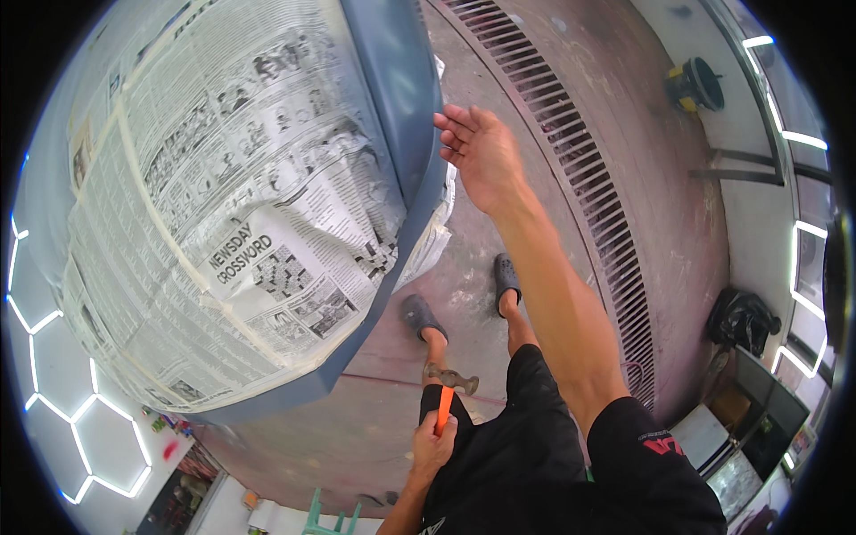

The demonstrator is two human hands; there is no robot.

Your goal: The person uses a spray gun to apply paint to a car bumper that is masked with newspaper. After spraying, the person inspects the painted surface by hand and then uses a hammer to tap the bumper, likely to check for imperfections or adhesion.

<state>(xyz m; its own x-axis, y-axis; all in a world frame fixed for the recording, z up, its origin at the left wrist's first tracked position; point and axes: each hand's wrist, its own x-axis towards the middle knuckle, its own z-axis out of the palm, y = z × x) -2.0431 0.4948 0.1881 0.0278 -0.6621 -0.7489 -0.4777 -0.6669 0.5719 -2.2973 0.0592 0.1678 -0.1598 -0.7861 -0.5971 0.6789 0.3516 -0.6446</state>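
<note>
A hammer (444, 408) with an orange handle and a worn metal head is in my left hand (433, 448), low in front of my body. My right hand (484, 159) reaches forward with its fingers loosely bent and apart, holding nothing. Its fingertips are at the outer edge of a blue-grey painted body panel (399, 89); whether they touch it I cannot tell. Inside that panel's border, newspaper sheets (267, 205), joined with strips of masking tape, cover a large curved surface. A loose paper edge hangs out beneath the panel beside my right wrist.
My feet in dark clogs (419, 316) stand on the stained floor (473, 259). A long floor grate (571, 143) curves past on the right. Farther right are a dark bucket (695, 86), a black bag (744, 321) and a cabinet. A green stool (330, 515) stands at the lower edge.
</note>
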